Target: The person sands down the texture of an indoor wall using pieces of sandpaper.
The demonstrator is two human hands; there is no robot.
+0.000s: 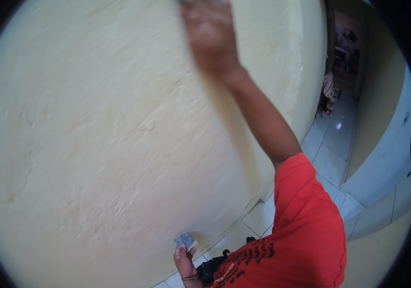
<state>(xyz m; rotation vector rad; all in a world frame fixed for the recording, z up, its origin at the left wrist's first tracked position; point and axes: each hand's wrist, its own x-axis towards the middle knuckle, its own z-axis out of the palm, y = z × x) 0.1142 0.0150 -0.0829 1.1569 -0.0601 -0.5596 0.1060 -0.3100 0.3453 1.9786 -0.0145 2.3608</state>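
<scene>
A cream-painted wall [104, 144] with a rough, bumpy surface fills most of the view. My right hand [210, 33] is raised high in front of it, at the top edge. Motion smears this hand and its fingers are largely cut off, so what it holds, if anything, is unclear. Low down, beside the foot of the wall, my left hand [184, 263] is closed on a small blue-grey square piece [184, 240] that looks like folded sandpaper, with a pale part showing at one side. Dark bands circle my left wrist.
White floor tiles [328, 144] run along the wall's base and into a passage on the right. Striped cloth [328, 85] hangs near the doorway at the passage's far end. A pale blue and cream wall [383, 144] stands across from it.
</scene>
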